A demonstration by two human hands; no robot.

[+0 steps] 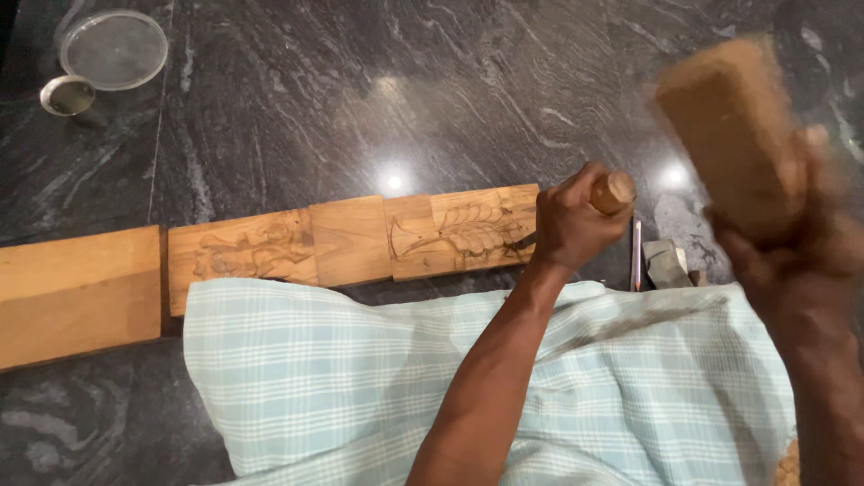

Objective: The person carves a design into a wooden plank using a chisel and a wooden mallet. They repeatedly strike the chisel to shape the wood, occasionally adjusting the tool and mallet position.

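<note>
Long carved light-brown wooden plank (360,241) lay mid-floor on dark marble (360,90), left hand (569,223) fisted round a wooden-handled chisel (605,194) at its right end, right hand (792,243) gripping a raised, blurred brown wooden mallet block (724,126) far right.

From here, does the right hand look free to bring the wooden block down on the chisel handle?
Probably yes: the right hand holds the wooden block above the chisel handle, with nothing between.

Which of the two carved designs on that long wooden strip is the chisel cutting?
The right-hand carving, beside the left hand holding the chisel; the other carving lies untouched.
</note>
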